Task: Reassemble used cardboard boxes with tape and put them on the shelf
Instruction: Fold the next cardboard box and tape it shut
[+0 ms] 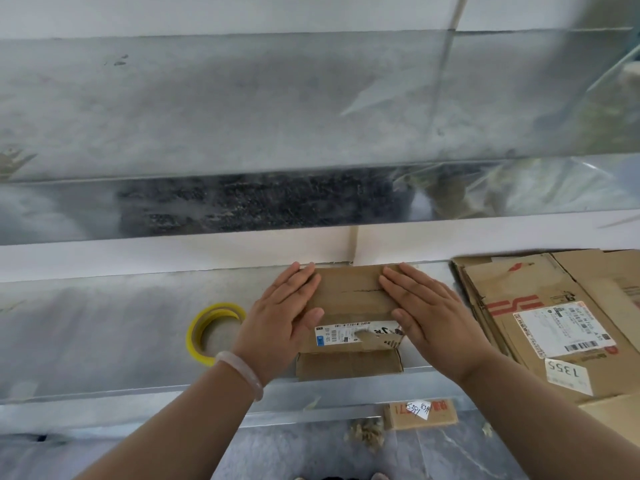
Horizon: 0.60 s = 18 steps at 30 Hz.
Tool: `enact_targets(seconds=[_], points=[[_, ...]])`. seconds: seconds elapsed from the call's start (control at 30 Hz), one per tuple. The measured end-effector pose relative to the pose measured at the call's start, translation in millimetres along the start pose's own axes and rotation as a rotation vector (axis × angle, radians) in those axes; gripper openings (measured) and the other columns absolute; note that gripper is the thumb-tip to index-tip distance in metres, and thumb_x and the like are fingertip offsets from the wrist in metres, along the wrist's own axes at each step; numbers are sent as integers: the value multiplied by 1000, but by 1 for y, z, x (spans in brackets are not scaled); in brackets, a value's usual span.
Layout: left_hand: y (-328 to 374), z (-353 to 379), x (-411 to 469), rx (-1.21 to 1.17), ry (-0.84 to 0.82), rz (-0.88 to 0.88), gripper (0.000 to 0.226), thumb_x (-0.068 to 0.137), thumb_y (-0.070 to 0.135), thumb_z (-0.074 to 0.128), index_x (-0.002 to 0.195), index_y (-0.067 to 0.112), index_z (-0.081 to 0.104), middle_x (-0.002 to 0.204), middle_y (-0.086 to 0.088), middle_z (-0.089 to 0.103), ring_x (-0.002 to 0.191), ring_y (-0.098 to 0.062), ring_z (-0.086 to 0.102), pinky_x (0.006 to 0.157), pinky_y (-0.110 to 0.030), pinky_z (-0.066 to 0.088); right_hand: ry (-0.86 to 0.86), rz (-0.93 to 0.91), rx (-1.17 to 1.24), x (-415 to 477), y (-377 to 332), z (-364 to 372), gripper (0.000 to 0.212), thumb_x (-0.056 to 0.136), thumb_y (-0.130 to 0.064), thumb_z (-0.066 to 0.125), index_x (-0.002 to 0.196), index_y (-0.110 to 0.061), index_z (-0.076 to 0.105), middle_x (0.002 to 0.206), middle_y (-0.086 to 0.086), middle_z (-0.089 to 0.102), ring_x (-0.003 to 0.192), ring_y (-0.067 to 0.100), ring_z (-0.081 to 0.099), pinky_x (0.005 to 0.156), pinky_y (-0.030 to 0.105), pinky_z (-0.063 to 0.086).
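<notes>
Small box [349,292]: brown cardboard, lying on the metal shelf [104,323] about mid-frame, its far edge close against the white back ledge. The top flaps meet along a dark seam across the middle. A torn white shipping label [356,333] is on its near part. One flap [349,365] juts toward the person from the near side, reaching the shelf's front edge.

Left hand [284,317]: flat, fingers straight and together, palm down on the box's left end, thumb laid over the top near the label. A pale bangle [242,372] is on that wrist.

Right hand [433,317]: same posture, spread flat on the box's right end, fingertips pointing toward the far edge. Neither hand grips anything; both press down.

Left of the box, just beyond the left hand: a roll of yellow tape [207,332], standing tilted on the shelf.

Right of the box, apart from it: a stack of flattened boxes [519,278], the top one bearing a printed label and a white slip [566,375] reading 1355.

Below the box, under the shelf's front edge: a cardboard scrap [420,415] with paper tags, on the floor.
</notes>
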<state>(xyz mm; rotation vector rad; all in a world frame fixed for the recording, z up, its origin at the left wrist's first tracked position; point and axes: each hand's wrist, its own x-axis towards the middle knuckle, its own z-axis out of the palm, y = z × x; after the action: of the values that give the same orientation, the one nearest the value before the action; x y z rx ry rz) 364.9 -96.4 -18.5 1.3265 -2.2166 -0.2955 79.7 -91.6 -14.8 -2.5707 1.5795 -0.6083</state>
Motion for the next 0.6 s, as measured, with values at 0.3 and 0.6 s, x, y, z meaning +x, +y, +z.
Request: enact_targets(seconds=[0.3, 0.6], points=[[1, -4, 0, -68, -17, -99, 76, 94, 69, 24, 143, 17, 48, 154, 14, 30, 146, 0, 17, 119, -19, 13, -85, -115, -101, 8, 17, -11, 58, 104, -53, 17, 145, -25, 48, 151, -8, 44, 143, 12, 34, 116, 40, 23], [13, -6, -10, -76, 12, -201, 62, 94, 54, 35, 144, 18, 47, 155, 10, 32, 140, -5, 32, 116, -30, 28, -128, -145, -120, 9, 21, -15, 57, 103, -50, 17, 147, -26, 45, 153, -8, 41, 145, 11, 30, 117, 44, 20]])
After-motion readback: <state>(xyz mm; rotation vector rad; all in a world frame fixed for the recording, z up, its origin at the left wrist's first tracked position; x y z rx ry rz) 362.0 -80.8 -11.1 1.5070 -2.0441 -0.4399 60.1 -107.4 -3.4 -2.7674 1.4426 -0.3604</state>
